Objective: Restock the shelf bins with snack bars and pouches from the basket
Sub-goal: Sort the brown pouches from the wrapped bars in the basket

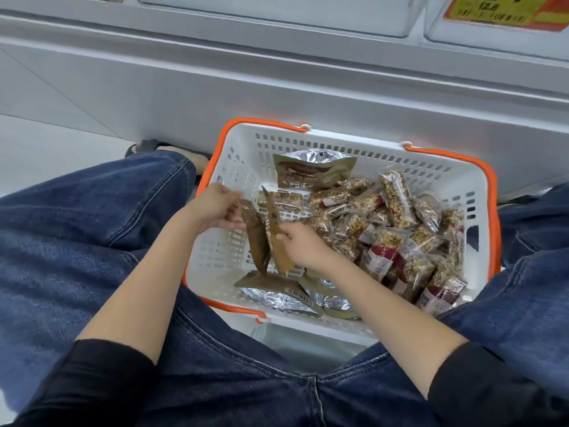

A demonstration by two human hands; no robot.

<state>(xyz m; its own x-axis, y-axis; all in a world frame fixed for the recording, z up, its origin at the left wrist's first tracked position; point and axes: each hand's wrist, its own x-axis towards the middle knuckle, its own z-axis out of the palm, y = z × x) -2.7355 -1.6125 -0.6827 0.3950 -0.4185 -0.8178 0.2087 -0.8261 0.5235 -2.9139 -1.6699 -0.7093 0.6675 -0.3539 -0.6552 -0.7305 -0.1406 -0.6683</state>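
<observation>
Basket (323,135) — both hands grasp upright brown pouches, left hand (215,208), right hand (303,245); labels seemingly blurred.

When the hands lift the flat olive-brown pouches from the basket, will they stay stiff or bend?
The flat olive-brown foil pouches probably flex: held by their top edges between left hand and right hand, they hang slightly curved. They look thin, so likely light. The shiny foil may be slippery.

Pale floor (46,155), grey shelf base (277,97)
</observation>
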